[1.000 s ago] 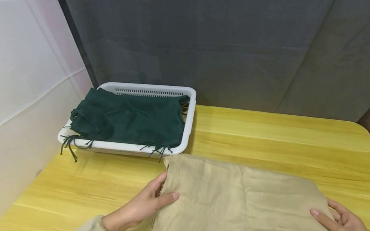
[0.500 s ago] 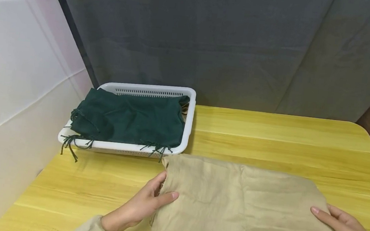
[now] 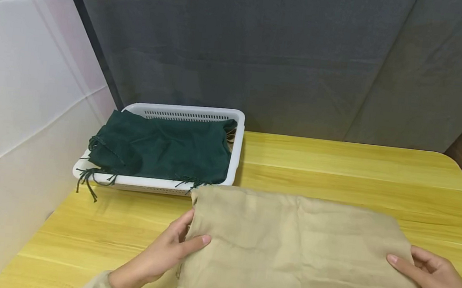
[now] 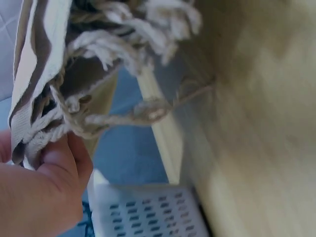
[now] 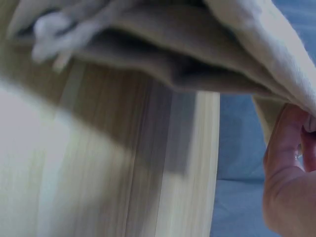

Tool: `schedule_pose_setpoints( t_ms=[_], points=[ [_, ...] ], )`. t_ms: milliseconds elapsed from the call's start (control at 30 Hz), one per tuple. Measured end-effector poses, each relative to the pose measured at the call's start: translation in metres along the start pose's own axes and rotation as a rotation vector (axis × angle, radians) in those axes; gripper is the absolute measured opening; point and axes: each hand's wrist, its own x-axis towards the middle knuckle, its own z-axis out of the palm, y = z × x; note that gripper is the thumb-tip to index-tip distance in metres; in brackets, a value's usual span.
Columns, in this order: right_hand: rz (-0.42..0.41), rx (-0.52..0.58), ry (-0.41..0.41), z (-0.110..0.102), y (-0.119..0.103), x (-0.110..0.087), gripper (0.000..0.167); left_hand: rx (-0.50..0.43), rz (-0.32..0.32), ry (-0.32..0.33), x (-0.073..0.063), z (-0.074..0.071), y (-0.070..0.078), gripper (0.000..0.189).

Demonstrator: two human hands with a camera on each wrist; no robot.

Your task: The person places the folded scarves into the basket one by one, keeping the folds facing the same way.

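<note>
A folded beige scarf (image 3: 299,254) spreads between both hands at the front of the table. My left hand (image 3: 160,251) pinches its left edge, thumb on top and fingers beneath. On the opposite edge my right hand (image 3: 436,283) grips the cloth the same way. The left wrist view shows knotted tassels (image 4: 143,113) hanging from the layered edge beside the fingers. In the right wrist view the folded layers of the scarf (image 5: 197,54) hang above the wood, casting a shadow. The scarf's near end runs out of the head view.
A white plastic basket (image 3: 235,163) stands at the back left, with a dark green fringed scarf (image 3: 163,146) lying in it. Its tassels hang over the front rim. The yellow wooden table (image 3: 337,174) meets a grey curtain (image 3: 266,49) behind and a white wall (image 3: 23,70) on the left.
Both hands still hold the beige scarf. It has shifted a little left and away from me, its far left corner now overlapping the basket's front rim. The left hand moved left with it.
</note>
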Motion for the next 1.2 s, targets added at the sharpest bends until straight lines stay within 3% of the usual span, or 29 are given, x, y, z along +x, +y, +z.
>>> schedule_pose_setpoints(
  t_ms=[167, 467, 667, 767, 1000, 1200],
  points=[
    [-0.048, -0.038, 0.005, 0.001, -0.004, 0.003, 0.031, 0.003, 0.012, 0.026, -0.004, -0.010, 0.010, 0.053],
    [-0.200, 0.085, -0.004, 0.014, -0.019, 0.009, 0.010, 0.044, 0.049, 0.131, -0.011, -0.028, 0.028, 0.055],
    [-0.267, 0.194, -0.054, 0.026, -0.028, 0.030, 0.009, 0.055, 0.104, 0.234, -0.018, -0.046, 0.041, 0.058],
    [-0.295, 0.248, -0.099, 0.036, -0.042, 0.034, 0.018, 0.067, 0.148, 0.269, -0.020, -0.056, 0.046, 0.055],
    [-0.372, 0.330, -0.180, 0.064, -0.087, 0.032, 0.019, 0.043, 0.269, 0.327, -0.024, -0.082, 0.056, 0.038],
    [-0.358, 0.337, -0.210, 0.081, -0.112, 0.039, 0.018, -0.009, 0.298, 0.355, -0.022, -0.105, 0.067, 0.030]
  ],
)
